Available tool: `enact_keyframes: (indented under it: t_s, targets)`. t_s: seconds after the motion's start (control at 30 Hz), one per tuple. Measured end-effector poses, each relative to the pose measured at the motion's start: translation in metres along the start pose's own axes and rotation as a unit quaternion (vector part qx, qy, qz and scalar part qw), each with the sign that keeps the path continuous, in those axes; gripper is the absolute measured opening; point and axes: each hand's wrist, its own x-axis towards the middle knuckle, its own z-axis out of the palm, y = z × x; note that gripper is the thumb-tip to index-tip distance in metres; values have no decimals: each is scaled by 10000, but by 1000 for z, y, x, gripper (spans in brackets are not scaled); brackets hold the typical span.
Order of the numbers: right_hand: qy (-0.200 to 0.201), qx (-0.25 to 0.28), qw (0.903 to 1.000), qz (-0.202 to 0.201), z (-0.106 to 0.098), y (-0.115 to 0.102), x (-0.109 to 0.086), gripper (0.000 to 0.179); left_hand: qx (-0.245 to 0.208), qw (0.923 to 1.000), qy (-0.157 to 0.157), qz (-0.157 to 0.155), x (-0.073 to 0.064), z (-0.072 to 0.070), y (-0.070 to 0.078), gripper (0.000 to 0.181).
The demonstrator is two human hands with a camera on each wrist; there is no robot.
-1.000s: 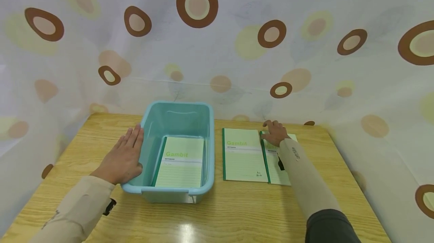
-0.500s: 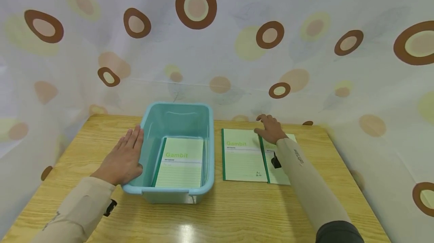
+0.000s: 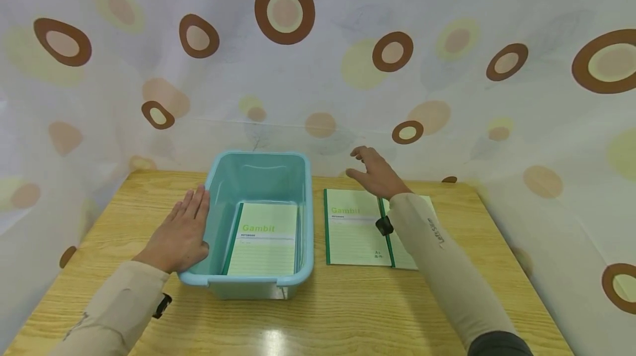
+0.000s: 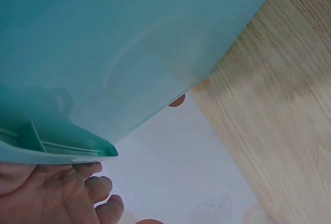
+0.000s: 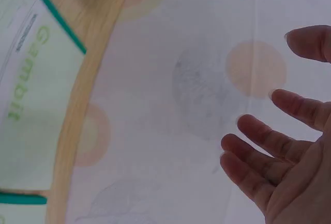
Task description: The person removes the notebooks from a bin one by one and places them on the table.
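Observation:
My left hand (image 3: 179, 233) lies with straight fingers along the left rim of a light blue plastic basin (image 3: 309, 223); in the left wrist view its fingers (image 4: 77, 195) show just under the rim. Inside the basin lies a pale green notebook (image 3: 263, 251) with a dark green spine, marked "Gambit". My right hand (image 3: 379, 173) hovers past the far edge of two more such notebooks, fingers spread and holding nothing. One notebook (image 3: 354, 237) lies flat right of the basin. The other notebook (image 3: 403, 251) sits against it on the right, partly hidden under my right sleeve.
The wooden table (image 3: 318, 323) carries the basin and notebooks. A white curtain (image 3: 228, 91) with brown and yellow ring patterns stands behind the table and along both sides. The table's far edge runs close behind the notebooks.
My right hand has moved left and upward, from over the right-hand notebook to beyond the far edge of the two notebooks. My left hand, the basin and the notebooks stay in place.

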Motion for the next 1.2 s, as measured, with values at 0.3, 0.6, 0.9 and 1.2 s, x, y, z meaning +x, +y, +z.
enact_keyframes:
  t_s: [0.3, 0.6, 0.9, 1.2]
  targets:
    - [-263, 56, 9980, -579, 7, -74, 11, 52, -130, 9999, -4, 54, -1, -2, -1, 83]
    - [-610, 49, 9951, -771, 29, -120, 31, 51, -74, 10000, -15, 62, -1, -2, 0, 84]
    - [-942, -492, 9909, -826, 57, -156, 42, 50, -20, 10000, 16, 72, -1, -2, 1, 84]
    - [-1221, -372, 9898, -627, 85, -162, 54, 51, -55, 9999, -5, 86, -1, -1, 0, 84]
